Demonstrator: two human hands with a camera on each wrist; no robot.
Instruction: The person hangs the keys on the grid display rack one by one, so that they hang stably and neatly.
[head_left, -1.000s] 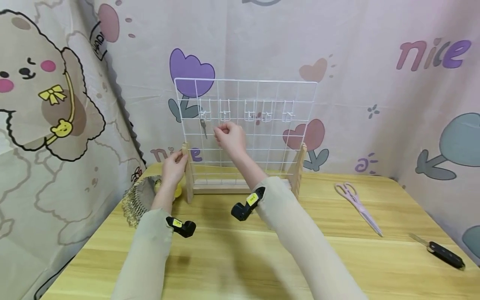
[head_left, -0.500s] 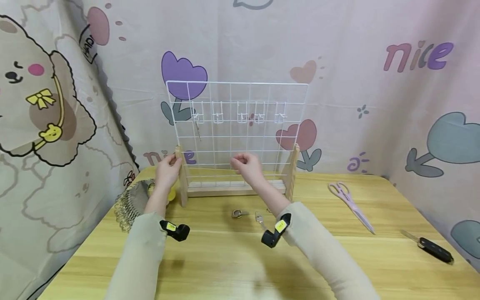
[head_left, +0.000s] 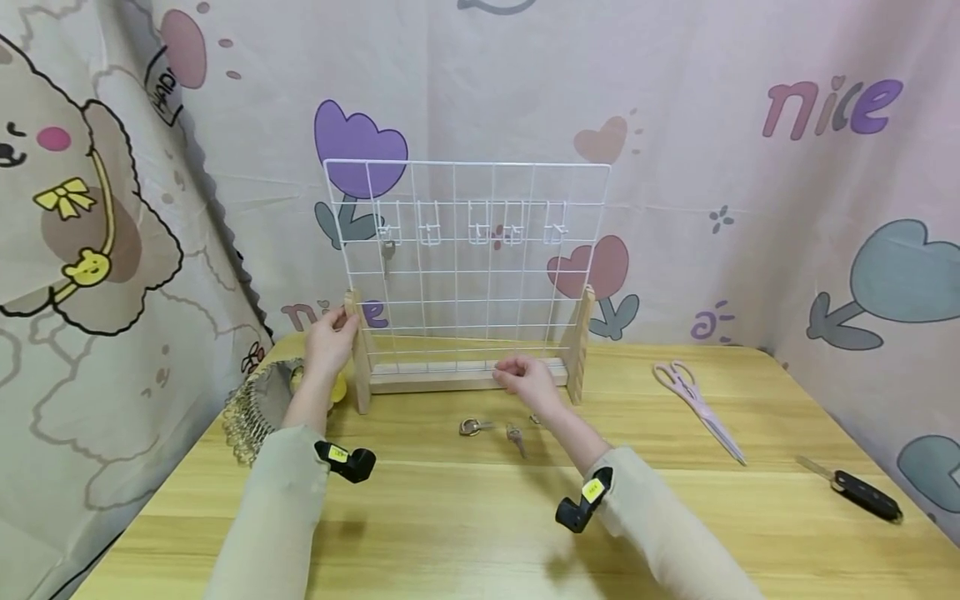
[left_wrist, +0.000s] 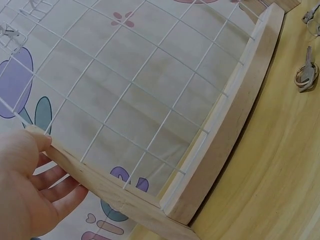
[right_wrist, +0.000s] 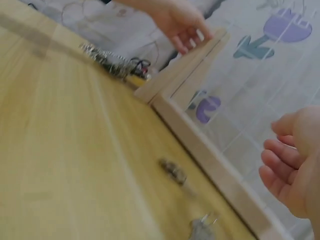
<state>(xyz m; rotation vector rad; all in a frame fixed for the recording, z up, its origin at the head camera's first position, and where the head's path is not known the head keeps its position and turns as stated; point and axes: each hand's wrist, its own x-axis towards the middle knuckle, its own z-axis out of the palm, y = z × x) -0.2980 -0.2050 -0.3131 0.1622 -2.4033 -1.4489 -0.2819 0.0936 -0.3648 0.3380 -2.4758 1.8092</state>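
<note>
Basket [head_left: 243, 421], grey-lined, with a silvery beaded or chain-like edge: on the table [head_left: 450, 525], just left of the left hand. Yellow object [head_left: 340, 388]: beside the basket, partly hidden behind the left hand's wrist.

Left hand [head_left: 330, 343]: closed lightly on the left upright [head_left: 362, 367] near its top, thumb on the near edge, other fingers behind.

Display rack: upright, directly right of the left hand. White wire grid [head_left: 489, 272], squared mesh with a thin frame; pale, smooth wooden stand, comprising two tapering uprights and a low base bar [head_left: 442, 384].

White wire hooks [head_left: 429, 233], five: in a row across the grid, above and right of the left hand. Hanging key [head_left: 387, 257], slim, dull silver: below the leftmost hook.

Ringed key [head_left: 470, 427], silver with gold-toned rings: flat on the table, below and left of the right hand. Second key [head_left: 515, 437], silver: beneath the right hand. Small metal piece [head_left: 535, 418]: partly hidden by the right hand's wrist.

Right hand [head_left: 531, 385]: in front of the base bar, fingers loosely curled, thumb apart, nothing held.

Scissors [head_left: 697, 404], pale lilac: right of the right hand. Folding knife [head_left: 868, 497], black-handled, blade out: farther right.
</note>
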